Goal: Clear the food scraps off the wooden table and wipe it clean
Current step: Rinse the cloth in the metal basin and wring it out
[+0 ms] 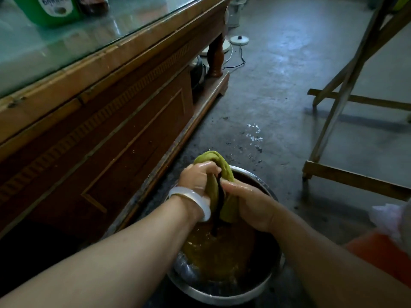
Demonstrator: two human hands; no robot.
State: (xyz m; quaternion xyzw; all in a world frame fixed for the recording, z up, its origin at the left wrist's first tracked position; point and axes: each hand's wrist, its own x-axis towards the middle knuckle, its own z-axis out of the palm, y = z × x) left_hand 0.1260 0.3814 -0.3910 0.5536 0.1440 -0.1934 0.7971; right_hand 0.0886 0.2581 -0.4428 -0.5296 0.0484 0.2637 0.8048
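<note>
1. Two hands at work, and from the head camera we look straight down on them over a metal basin (224, 292) that stands on the concrete floor (289, 90)
2. We see the left hand (198, 177) clenched round the upper part of a green cloth (214, 162), knuckles wet and shining, a pale bangle (193, 200) on its wrist
3. Our right hand (249, 206) grasps the lower part of the same cloth, fingers curled round it; the two fists sit just beside each other with the cloth bunched between them
4. We catch a dark stream of water (216, 221) running off the cloth into the basin, where brownish water (218, 252) fills the bottom
5. Both hands and the cloth hang above the basin's far half
6. Beyond the basin we spot splashes of water (254, 136) on the floor
7. To our left runs a long wooden cabinet (100, 141) with a glass top (66, 41); a green container (51, 10) stands on the glass at the upper edge of the view
8. At the cabinet's far end we make out a white lid (239, 39) and a cord on the floor
9. To our right stands a wooden frame (347, 90) with slanted legs, and something orange (382, 252) sits at the right edge, too blurred for us to name
</note>
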